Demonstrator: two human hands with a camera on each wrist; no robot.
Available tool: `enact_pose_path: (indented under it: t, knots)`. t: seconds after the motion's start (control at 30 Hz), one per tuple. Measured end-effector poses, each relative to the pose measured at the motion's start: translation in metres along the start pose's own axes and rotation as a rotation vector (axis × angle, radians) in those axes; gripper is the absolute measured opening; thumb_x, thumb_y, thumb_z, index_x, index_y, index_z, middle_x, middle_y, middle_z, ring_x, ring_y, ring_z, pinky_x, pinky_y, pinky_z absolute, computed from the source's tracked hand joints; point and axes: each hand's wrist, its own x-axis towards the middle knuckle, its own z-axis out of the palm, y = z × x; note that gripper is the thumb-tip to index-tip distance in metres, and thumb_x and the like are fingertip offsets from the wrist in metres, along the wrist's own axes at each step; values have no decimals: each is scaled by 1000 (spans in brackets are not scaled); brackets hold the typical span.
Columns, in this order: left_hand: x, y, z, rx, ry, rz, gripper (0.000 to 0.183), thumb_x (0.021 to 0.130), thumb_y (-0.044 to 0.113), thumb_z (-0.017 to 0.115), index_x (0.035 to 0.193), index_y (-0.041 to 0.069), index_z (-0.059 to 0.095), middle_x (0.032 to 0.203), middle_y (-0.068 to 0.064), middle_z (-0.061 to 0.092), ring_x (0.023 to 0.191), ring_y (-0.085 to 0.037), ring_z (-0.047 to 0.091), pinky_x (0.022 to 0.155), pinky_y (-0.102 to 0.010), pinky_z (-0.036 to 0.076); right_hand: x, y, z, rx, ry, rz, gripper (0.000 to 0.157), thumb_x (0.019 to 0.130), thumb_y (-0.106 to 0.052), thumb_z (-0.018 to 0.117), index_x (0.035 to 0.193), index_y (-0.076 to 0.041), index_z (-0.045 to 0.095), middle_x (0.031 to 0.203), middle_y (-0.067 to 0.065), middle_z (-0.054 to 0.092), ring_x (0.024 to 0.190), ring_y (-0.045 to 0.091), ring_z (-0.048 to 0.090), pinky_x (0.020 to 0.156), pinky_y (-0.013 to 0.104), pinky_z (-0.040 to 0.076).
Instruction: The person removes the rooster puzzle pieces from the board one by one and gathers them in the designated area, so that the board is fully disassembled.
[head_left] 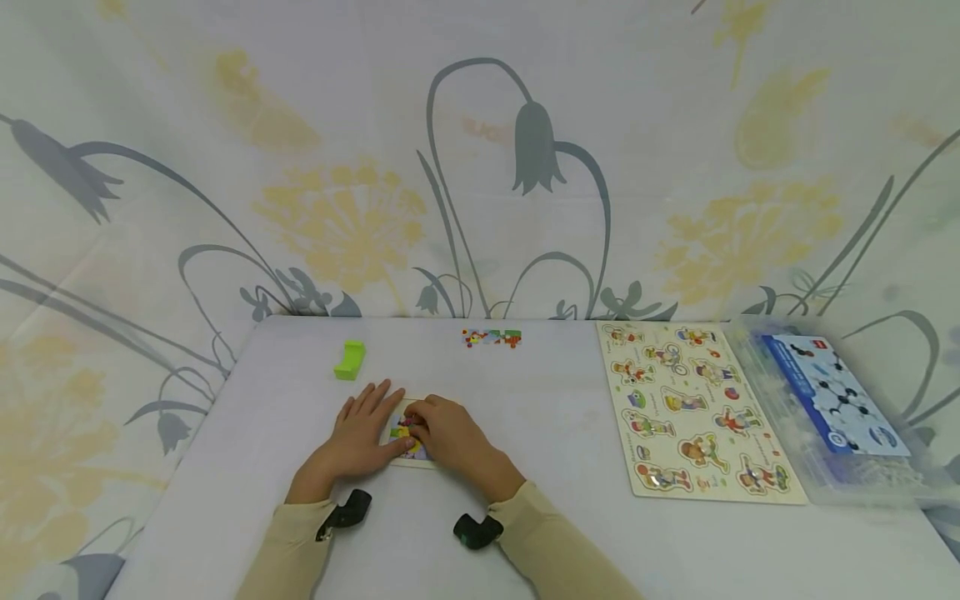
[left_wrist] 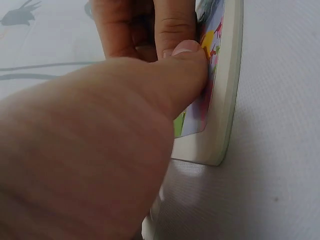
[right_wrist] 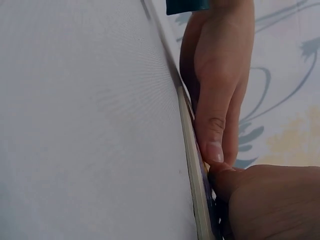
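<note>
A small picture puzzle in a pale frame [head_left: 414, 463] lies on the table beneath both hands. My left hand [head_left: 365, 433] rests at its left side, fingers spread straight, with the thumb pressing on the printed picture [left_wrist: 190, 125]. Over the upper right part of the puzzle, my right hand [head_left: 453, 433] bends its fingers down onto the picture, close by the left thumb. The right fingertips are largely hidden, and I cannot tell whether they pinch a piece. In the right wrist view the frame's edge [right_wrist: 192, 165] runs beside both hands.
Several joined puzzle pieces [head_left: 491, 337] lie at the table's back edge. A bright green block [head_left: 350, 360] is beyond the left hand. To the right are a wooden board with figures [head_left: 690, 417] and a clear plastic case [head_left: 817, 475] with a blue-and-white booklet [head_left: 843, 400].
</note>
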Motion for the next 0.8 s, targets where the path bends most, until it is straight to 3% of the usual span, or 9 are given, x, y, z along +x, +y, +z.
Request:
enact_pose_path:
  t: [0.17, 0.3, 0.47, 0.63, 0.8]
  knots:
    - [0, 1, -1, 4, -5, -10, 78, 95, 39, 70, 156, 3, 37, 167, -26, 22, 154, -51, 13, 119, -75, 10, 0, 2, -1, 51, -22, 25, 17, 101, -16, 65, 115, -9, 72, 102, 3, 69, 86, 12, 66, 79, 25, 56]
    - [0, 1, -2, 16, -1, -8, 79, 95, 39, 71, 156, 3, 38, 166, -26, 24, 154, -51, 15, 119, -75, 11, 1, 12, -1, 136, -14, 105, 21, 103, -18, 63, 120, -11, 70, 107, 2, 69, 93, 13, 63, 83, 27, 54]
    - [1, 0, 0, 35, 4, -14, 79, 94, 39, 72, 155, 3, 39, 166, -26, 25, 154, -51, 17, 119, -74, 13, 1, 32, -4, 166, 54, 182, 22, 102, -19, 64, 121, -12, 71, 108, 2, 72, 97, 19, 59, 88, 35, 50]
    - [2, -2, 2, 42, 2, -20, 80, 93, 40, 72, 155, 3, 39, 166, -26, 25, 154, -51, 16, 120, -73, 12, 2, 57, -4, 151, 134, 288, 21, 101, -19, 64, 120, -12, 72, 104, 2, 71, 91, 20, 54, 84, 35, 46]
    - [2, -2, 2, 25, -3, -27, 81, 93, 41, 72, 156, 3, 38, 166, -26, 24, 154, -51, 15, 120, -73, 11, 4, 72, -4, 142, 218, 373, 22, 101, -14, 63, 121, -9, 72, 110, 8, 69, 95, 24, 56, 86, 38, 49]
